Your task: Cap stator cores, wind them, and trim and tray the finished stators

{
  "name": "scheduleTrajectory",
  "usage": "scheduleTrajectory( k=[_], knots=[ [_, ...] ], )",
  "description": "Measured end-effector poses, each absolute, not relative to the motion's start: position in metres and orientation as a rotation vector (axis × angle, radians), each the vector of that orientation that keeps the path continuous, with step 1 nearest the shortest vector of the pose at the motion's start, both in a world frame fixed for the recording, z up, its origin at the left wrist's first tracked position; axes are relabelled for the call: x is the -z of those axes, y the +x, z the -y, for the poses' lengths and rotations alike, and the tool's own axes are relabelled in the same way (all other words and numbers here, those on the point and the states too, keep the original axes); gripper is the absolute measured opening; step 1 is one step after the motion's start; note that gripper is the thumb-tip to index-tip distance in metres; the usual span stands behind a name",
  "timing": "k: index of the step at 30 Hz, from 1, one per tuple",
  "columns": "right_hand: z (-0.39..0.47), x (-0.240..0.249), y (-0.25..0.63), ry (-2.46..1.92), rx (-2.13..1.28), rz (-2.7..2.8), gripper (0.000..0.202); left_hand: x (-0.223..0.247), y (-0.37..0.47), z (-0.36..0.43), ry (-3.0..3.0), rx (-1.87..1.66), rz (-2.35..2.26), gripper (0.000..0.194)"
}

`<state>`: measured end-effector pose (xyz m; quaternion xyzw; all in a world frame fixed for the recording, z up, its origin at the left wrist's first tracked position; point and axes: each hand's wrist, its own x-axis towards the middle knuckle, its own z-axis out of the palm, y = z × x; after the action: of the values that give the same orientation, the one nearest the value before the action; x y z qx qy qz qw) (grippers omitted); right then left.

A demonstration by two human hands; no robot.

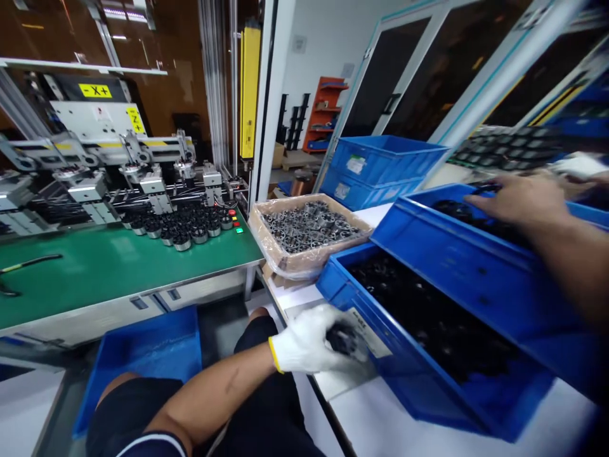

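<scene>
My left hand [314,343], in a white knitted glove with a yellow cuff, is closed around a small round black-and-grey part [343,337]. It is just left of the front blue bin [428,374], which holds many black parts [419,304]. My right hand [528,200], bare, reaches over the rear blue bin [457,247], where more black parts [461,212] lie. Its fingertips close on a black plastic part [486,188], blurred by motion. A plastic-lined cardboard box [295,263] of grey metal ring cores [309,225] stands beyond my left hand.
On the left, a green bench [95,266] carries black-topped metal parts [183,228], pliers [33,261] and a machine with clamps [157,190]. Stacked blue crates [380,168] stand behind. A blue tray [147,349] is beside my legs. A blurred white glove [580,165] shows far right.
</scene>
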<state>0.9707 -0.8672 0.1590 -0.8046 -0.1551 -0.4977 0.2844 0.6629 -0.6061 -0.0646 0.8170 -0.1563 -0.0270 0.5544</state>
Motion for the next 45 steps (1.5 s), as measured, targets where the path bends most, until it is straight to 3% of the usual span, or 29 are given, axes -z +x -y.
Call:
scheduleTrajectory(
  k=[4, 6, 7, 10, 16, 18, 23, 26, 32, 45],
  knots=[
    [0.852, -0.163, 0.962, -2.368, 1.279, 0.262, 0.035, 0.03, 0.639, 0.573, 1.854, -0.319, 0.218, 0.057],
    [0.828, -0.147, 0.932, -2.331, 1.234, 0.403, 0.048, 0.024, 0.633, 0.555, 1.845, -0.462, 0.196, 0.055],
    [0.814, -0.134, 0.91, -2.255, 1.186, 0.585, 0.055, 0.024, 0.631, 0.546, 1.816, -0.467, 0.173, 0.055],
    [0.772, -0.087, 0.825, -1.908, 1.104, 1.248, 0.041, 0.027, 0.633, 0.527, 1.559, -0.351, 0.04, 0.062],
    [0.718, -0.024, 0.714, -1.486, 0.836, 1.631, 0.038, 0.049, 0.636, 0.542, 0.919, -0.087, 0.041, 0.079],
    [0.716, -0.014, 0.712, -1.437, 0.785, 1.634, 0.034, 0.052, 0.631, 0.554, 0.861, -0.05, 0.124, 0.088],
    [0.721, -0.004, 0.725, -1.418, 0.805, 1.648, 0.025, 0.045, 0.629, 0.565, 0.965, -0.23, 0.146, 0.074],
    [0.723, -0.004, 0.722, -1.415, 0.762, 1.658, 0.022, 0.043, 0.631, 0.556, 1.128, -0.327, 0.176, 0.085],
    [0.727, -0.003, 0.716, -1.492, 0.663, 1.611, 0.038, 0.037, 0.628, 0.548, 1.332, -0.437, 0.23, 0.091],
    [0.725, 0.005, 0.714, -1.571, 0.749, 1.555, 0.034, 0.038, 0.627, 0.548, 1.405, -0.39, 0.147, 0.085]
  ],
)
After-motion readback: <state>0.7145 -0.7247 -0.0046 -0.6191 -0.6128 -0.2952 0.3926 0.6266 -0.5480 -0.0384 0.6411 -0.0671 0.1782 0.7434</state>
